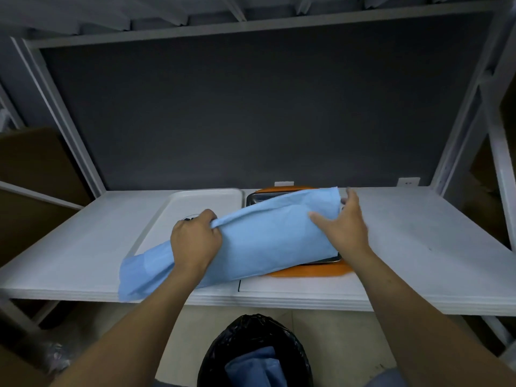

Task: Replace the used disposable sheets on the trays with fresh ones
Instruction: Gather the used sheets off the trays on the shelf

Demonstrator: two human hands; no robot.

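Hands at work over a white worktop (418, 236): a person holds a pale blue disposable sheet (265, 241), partly bunched, which runs slantwise from the worktop's front edge at the left to the far right. The left hand (195, 241) has its fingers curled tight round a gathered fold near the sheet's middle. The right hand (349, 230) takes the sheet's right end, thumb laid on top and fingers reaching past the edge – a loose clasp, with the fingers nearly straight. The sheet hangs above and across two trays. A white tray (206, 198) lies to the left, its near part covered. A metal tray (252, 199) sits just beside it on an orange tray (307, 270), both mostly hidden under the blue. The sheet's lower left end droops over the worktop's front edge. On the floor below, between the forearms, stands a bin with a black liner (245, 336); a crumpled blue sheet in the bin (251, 367) shows inside. A dark grey panel (251, 107) backs the worktop.
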